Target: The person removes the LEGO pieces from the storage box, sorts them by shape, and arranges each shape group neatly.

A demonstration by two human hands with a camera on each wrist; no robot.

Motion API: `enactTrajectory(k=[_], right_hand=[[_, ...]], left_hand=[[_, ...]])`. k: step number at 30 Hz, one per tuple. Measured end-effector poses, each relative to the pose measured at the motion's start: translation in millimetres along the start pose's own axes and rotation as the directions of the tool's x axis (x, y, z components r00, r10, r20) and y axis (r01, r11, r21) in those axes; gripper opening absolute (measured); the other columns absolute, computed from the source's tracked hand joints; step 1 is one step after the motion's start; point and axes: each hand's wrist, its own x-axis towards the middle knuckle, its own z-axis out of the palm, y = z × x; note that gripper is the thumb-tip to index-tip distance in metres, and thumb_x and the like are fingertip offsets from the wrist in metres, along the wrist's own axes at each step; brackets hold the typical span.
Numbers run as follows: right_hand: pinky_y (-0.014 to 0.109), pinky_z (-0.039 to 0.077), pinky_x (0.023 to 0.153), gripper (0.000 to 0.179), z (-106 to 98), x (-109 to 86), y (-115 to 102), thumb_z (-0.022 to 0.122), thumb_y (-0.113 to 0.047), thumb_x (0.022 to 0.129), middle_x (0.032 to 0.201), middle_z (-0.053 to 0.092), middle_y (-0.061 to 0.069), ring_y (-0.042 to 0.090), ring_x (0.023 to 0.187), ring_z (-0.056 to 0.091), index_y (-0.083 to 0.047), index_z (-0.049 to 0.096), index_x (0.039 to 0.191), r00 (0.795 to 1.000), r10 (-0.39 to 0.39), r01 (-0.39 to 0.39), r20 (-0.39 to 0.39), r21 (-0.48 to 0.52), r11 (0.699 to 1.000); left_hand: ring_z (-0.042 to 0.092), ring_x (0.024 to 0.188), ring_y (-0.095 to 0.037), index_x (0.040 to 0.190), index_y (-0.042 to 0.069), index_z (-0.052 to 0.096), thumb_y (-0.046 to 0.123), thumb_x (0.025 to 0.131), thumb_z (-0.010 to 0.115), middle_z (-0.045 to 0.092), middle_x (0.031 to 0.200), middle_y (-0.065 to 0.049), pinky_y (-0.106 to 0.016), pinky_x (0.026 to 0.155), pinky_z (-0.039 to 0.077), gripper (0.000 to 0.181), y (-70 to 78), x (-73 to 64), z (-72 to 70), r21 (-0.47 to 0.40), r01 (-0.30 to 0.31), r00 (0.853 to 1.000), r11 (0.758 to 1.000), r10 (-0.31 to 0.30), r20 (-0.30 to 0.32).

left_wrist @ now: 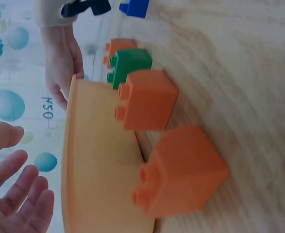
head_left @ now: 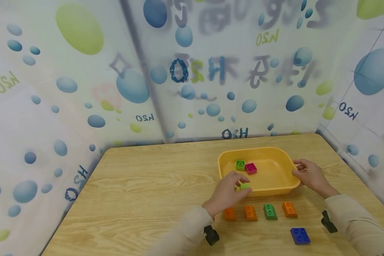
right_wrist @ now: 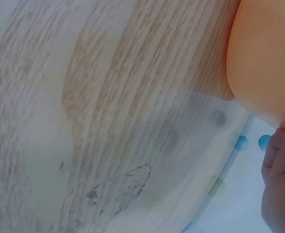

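A yellow tray (head_left: 275, 192) stands on the table toward its far right. My right hand (head_left: 313, 177) grips its right rim, with the thumb over the edge; the right wrist view shows this hand (right_wrist: 280, 174) against the tray wall (right_wrist: 263, 58). Over the near left side of the tray is my left hand (head_left: 227, 193), its fingers spread apart. A lime green block (head_left: 245, 186) shows in the tray between thumb and fingers, apparently not held. In the left wrist view the hand (left_wrist: 16, 189) looks loose. Deeper in the tray lie a green block (head_left: 240, 164) and a magenta block (head_left: 251, 168).
In front of the tray stand an orange block (head_left: 229, 214), a second orange block (head_left: 251, 213), a green block (head_left: 270, 211) and a third orange block (head_left: 289, 209). Nearer me lies a blue block (head_left: 300, 236). A patterned wall (head_left: 192, 106) rises behind the wooden table (head_left: 140, 199).
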Motion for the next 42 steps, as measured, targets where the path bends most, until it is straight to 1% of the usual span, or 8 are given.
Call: enactTrajectory(k=[6,12,17,23,28,34,38,42], right_hand=[[0.028,0.05,0.049,0.043,-0.4,1.6,1.2,0.052,-0.005,0.083,0.09,0.052,0.023,0.021,0.066,0.055,0.015,0.039,0.118,1.0,-0.002,0.002,-0.008,-0.006,1.0],[0.029,0.05,0.049,0.042,-0.2,2.3,-0.1,0.052,-0.005,0.083,0.09,0.051,0.023,0.022,0.068,0.056,0.014,0.039,0.118,1.0,-0.01,0.01,-0.011,-0.003,1.0],[0.029,0.05,0.049,0.042,1.1,2.5,-0.6,0.052,-0.005,0.083,0.091,0.051,0.024,0.022,0.068,0.056,0.014,0.039,0.119,1.0,-0.006,0.006,-0.009,0.003,1.0],[0.028,0.05,0.049,0.042,1.4,3.2,0.5,0.052,-0.005,0.083,0.09,0.051,0.023,0.022,0.067,0.055,0.013,0.04,0.119,1.0,-0.016,0.016,-0.01,0.004,1.0],[0.028,0.05,0.049,0.042,1.8,3.0,1.3,0.053,-0.005,0.084,0.091,0.051,0.022,0.021,0.067,0.055,0.013,0.04,0.119,1.0,-0.012,0.012,-0.01,0.002,1.0],[0.029,0.05,0.049,0.042,1.7,2.7,2.0,0.053,-0.005,0.084,0.091,0.051,0.022,0.021,0.067,0.055,0.013,0.04,0.119,1.0,-0.004,0.004,-0.011,0.004,1.0],[0.028,0.05,0.049,0.042,1.1,2.8,3.7,0.053,-0.005,0.084,0.091,0.052,0.023,0.021,0.067,0.056,0.013,0.04,0.12,1.0,-0.005,0.005,-0.015,0.006,1.0],[0.028,0.05,0.049,0.042,0.6,2.7,5.2,0.052,-0.005,0.084,0.091,0.052,0.023,0.021,0.067,0.056,0.013,0.039,0.12,1.0,-0.004,0.005,-0.018,0.01,1.0]], left_hand=[[0.052,0.088,-0.017,0.106,0.011,0.06,0.025,0.082,0.063,0.053,0.1,-0.003,-0.016,0.07,0.041,0.027,-9.4,12.5,-8.0,0.043,0.017,0.995,0.999,-0.021,0.093],[0.051,0.096,-0.017,0.111,0.008,0.058,0.019,0.08,0.066,0.052,0.104,-0.004,-0.019,0.077,0.042,0.034,-12.9,28.7,-10.8,0.131,0.063,0.974,0.989,-0.09,0.206],[0.053,0.095,-0.011,0.111,0.011,0.06,0.015,0.079,0.067,0.059,0.105,0.0,-0.017,0.079,0.041,0.033,-16.7,41.9,-7.3,0.243,-0.004,0.953,0.97,-0.07,0.296],[0.056,0.09,-0.012,0.109,0.009,0.062,0.01,0.08,0.065,0.06,0.103,-0.003,-0.014,0.075,0.042,0.029,-25.5,53.6,-2.6,0.17,-0.068,0.916,0.983,-0.006,0.402],[0.057,0.085,-0.009,0.104,0.009,0.066,0.007,0.08,0.064,0.062,0.099,0.0,-0.011,0.071,0.042,0.024,-28.9,57.8,1.3,0.137,-0.04,0.899,0.99,-0.024,0.438],[0.054,0.077,-0.005,0.101,0.01,0.068,0.008,0.079,0.066,0.064,0.091,0.004,-0.011,0.066,0.042,0.022,-29.3,60.9,7.1,0.162,0.046,0.916,0.986,-0.106,0.386],[0.055,0.079,-0.006,0.103,0.008,0.067,0.01,0.081,0.064,0.065,0.092,0.002,-0.012,0.07,0.042,0.022,-31.2,62.8,10.5,0.202,0.013,0.937,0.979,-0.082,0.339],[0.057,0.084,-0.007,0.107,0.007,0.065,0.012,0.084,0.061,0.065,0.096,0.0,-0.013,0.072,0.043,0.024,-32.9,64.0,13.8,0.244,-0.015,0.948,0.97,-0.064,0.312]])
